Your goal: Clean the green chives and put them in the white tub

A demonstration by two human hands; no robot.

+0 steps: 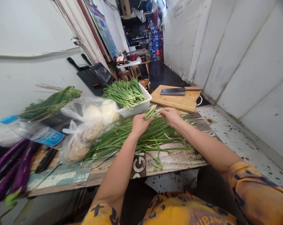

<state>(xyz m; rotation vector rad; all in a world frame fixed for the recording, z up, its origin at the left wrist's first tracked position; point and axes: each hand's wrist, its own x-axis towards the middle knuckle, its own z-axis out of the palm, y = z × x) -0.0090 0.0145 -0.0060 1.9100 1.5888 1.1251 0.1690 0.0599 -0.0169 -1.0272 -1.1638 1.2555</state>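
My left hand point(141, 124) is closed round a small bunch of garlic chives point(151, 112), pale stem ends pointing up and away from me. At those ends, the fingers of my right hand point(170, 116) are pinched together; what lies between them is too small to name. Beneath both hands a loose pile of long green chives point(122, 133) spreads over the wood-patterned table point(174, 153), with a few stray leaves near its front edge. Just beyond my hands stands a white plastic tub point(144, 103) heaped with chives lying in line point(124, 93).
A cleaver point(173, 91) lies on a wooden cutting board point(160, 99) at the back right. Leftward are plastic bags point(77, 150) of pale vegetables, a water bottle point(46, 136), a black-handled knife point(46, 161), purple eggplants point(26, 162), more greens point(50, 101) and a black bag point(96, 76).
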